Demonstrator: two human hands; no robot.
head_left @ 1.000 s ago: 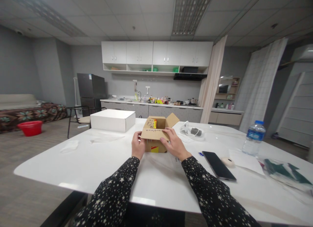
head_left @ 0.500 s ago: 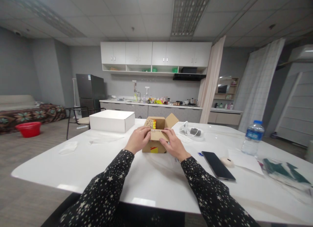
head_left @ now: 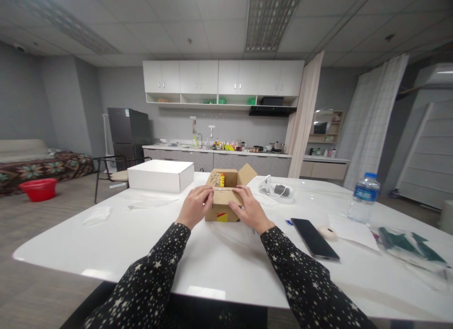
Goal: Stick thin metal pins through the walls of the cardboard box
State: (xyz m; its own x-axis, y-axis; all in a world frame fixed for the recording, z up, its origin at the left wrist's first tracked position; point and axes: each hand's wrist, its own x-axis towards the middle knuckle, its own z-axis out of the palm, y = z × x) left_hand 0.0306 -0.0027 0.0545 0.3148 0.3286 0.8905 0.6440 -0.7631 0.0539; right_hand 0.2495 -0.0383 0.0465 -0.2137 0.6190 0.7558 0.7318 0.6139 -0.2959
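A small brown cardboard box (head_left: 222, 216) with yellow and red tape stands on the table in front of me. Its top is partly open, with one flap raised at the right and the near flap sloping toward me. At the left edge of that near flap, my left hand (head_left: 195, 205) grips with curled fingers and thumb. My right hand (head_left: 252, 210) holds the flap's right edge, fingers over the top and thumb on its face. The visible part of the inside is dark, and I cannot make out any contents.
On the white table (head_left: 141, 244) are a white box (head_left: 155, 177), a white device with a cable (head_left: 279, 191), a phone (head_left: 314, 239), a round beige object (head_left: 327, 232), a water bottle (head_left: 364, 199) and a green packet (head_left: 406, 244). A red basin (head_left: 38, 190) stands on the floor.
My left hand has shifted slightly left and down along the flap. The right hand stays on the flap's right edge. The view has turned a little.
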